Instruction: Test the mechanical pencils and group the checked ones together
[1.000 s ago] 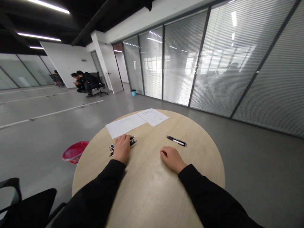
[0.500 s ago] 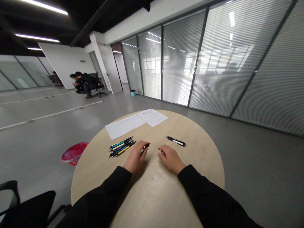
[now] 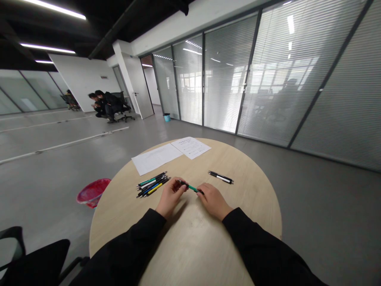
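A black pen with a green grip [image 3: 192,188] lies between my two hands, just above the tabletop. My left hand [image 3: 172,194] pinches its left end between thumb and fingers. At the other end, my right hand [image 3: 212,198] has its fingers closed on the pen's dark tip. To the left of my left hand is a bunch of pens [image 3: 153,184] with green, white, blue and yellow parts, lying side by side. Beyond my right hand lie black and white pens [image 3: 220,177], close together.
Two printed sheets of paper [image 3: 157,158] lie at the far edge of the round wooden table [image 3: 244,238]. A red basin [image 3: 93,191] is on the floor at left, near a black chair [image 3: 38,262]. People [image 3: 107,105] sit or crouch farther back.
My left hand has turned the pen so that its green part shows and points right. My right hand, which held nothing before, has closed on the other end.
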`<state>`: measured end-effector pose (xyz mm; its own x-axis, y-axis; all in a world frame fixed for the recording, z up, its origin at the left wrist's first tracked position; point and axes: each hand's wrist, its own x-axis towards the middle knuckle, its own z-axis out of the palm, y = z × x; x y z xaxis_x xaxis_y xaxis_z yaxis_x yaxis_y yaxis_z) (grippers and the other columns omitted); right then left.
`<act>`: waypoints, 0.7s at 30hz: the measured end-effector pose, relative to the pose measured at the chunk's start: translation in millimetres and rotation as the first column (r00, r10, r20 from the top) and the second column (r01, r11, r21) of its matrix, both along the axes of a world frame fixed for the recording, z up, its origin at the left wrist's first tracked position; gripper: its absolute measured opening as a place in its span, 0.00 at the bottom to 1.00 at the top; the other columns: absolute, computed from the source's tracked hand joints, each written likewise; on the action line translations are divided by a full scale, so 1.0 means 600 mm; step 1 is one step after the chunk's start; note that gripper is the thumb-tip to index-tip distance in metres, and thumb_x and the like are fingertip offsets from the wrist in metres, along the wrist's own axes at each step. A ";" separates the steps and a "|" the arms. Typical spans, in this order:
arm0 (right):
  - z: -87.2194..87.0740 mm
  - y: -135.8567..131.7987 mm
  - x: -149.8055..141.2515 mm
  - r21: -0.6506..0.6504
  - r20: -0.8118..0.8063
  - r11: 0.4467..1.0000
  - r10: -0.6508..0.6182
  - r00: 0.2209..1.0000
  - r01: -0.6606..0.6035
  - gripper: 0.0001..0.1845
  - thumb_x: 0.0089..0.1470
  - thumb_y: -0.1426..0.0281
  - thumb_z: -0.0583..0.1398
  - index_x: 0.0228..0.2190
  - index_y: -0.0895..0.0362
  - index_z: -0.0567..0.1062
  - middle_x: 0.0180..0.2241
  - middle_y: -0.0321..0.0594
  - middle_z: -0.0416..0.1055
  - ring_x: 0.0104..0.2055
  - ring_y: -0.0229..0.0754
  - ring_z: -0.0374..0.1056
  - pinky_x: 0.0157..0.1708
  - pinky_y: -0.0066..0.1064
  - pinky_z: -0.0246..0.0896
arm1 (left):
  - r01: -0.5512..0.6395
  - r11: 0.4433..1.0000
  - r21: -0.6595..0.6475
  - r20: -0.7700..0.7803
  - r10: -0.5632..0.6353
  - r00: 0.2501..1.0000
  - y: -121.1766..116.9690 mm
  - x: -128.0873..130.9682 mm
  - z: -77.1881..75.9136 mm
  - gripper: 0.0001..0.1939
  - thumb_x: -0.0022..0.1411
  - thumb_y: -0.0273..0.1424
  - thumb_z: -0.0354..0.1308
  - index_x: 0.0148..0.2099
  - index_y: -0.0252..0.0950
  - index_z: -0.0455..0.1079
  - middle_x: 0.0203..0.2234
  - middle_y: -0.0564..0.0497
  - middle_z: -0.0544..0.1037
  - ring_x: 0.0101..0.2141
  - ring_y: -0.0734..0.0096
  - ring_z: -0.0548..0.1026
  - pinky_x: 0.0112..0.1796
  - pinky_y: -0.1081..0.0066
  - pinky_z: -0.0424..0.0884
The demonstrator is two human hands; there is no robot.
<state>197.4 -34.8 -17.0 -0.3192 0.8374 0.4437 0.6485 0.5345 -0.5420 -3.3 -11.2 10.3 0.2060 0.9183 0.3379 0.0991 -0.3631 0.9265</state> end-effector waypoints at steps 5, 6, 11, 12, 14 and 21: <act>-0.005 0.006 0.012 -0.015 -0.069 0.999 -0.040 0.997 0.039 0.08 0.63 0.70 0.55 0.39 0.57 0.74 0.38 0.42 0.74 0.41 0.42 0.68 0.44 0.33 0.60 | -0.044 0.997 -0.070 -0.036 0.041 0.999 0.009 -0.015 -0.010 0.13 0.56 0.38 0.63 0.39 0.35 0.70 0.28 0.52 0.75 0.29 0.70 0.74 0.33 0.70 0.70; -0.007 0.008 0.015 -0.010 -0.087 0.999 -0.042 0.995 0.041 0.08 0.63 0.70 0.55 0.39 0.56 0.75 0.37 0.42 0.74 0.41 0.42 0.68 0.44 0.33 0.60 | -0.048 0.996 -0.080 -0.051 0.044 0.998 0.011 -0.018 -0.011 0.13 0.56 0.39 0.63 0.38 0.35 0.70 0.27 0.52 0.74 0.28 0.70 0.74 0.32 0.70 0.69; -0.014 0.018 0.024 0.015 -0.182 0.997 -0.066 0.981 0.070 0.09 0.62 0.71 0.56 0.39 0.57 0.77 0.37 0.43 0.74 0.41 0.43 0.68 0.44 0.34 0.62 | -0.053 0.992 -0.113 -0.091 0.043 0.995 0.018 -0.023 -0.017 0.13 0.55 0.39 0.62 0.37 0.34 0.72 0.24 0.53 0.73 0.26 0.71 0.71 0.29 0.72 0.66; -0.015 0.020 0.026 0.017 -0.202 0.997 -0.073 0.977 0.078 0.09 0.62 0.71 0.56 0.39 0.57 0.77 0.37 0.44 0.74 0.40 0.43 0.69 0.43 0.34 0.62 | -0.050 0.992 -0.119 -0.101 0.038 0.994 0.019 -0.024 -0.018 0.13 0.55 0.38 0.62 0.37 0.34 0.72 0.24 0.53 0.73 0.26 0.71 0.71 0.29 0.72 0.66; -0.017 0.023 0.029 0.020 -0.244 0.995 -0.088 0.966 0.096 0.09 0.61 0.71 0.56 0.39 0.57 0.77 0.37 0.44 0.75 0.40 0.44 0.69 0.43 0.35 0.63 | -0.044 0.991 -0.130 -0.125 0.028 0.992 0.020 -0.024 -0.019 0.13 0.55 0.39 0.62 0.37 0.34 0.72 0.24 0.53 0.73 0.25 0.71 0.70 0.28 0.72 0.65; -0.029 0.035 0.041 -0.044 -0.382 0.986 -0.165 0.909 0.161 0.10 0.56 0.69 0.59 0.38 0.56 0.79 0.35 0.43 0.77 0.35 0.43 0.70 0.38 0.35 0.64 | -0.018 0.985 -0.172 -0.125 -0.004 0.992 0.020 -0.023 -0.022 0.15 0.53 0.41 0.63 0.36 0.34 0.73 0.23 0.53 0.73 0.25 0.70 0.70 0.28 0.72 0.64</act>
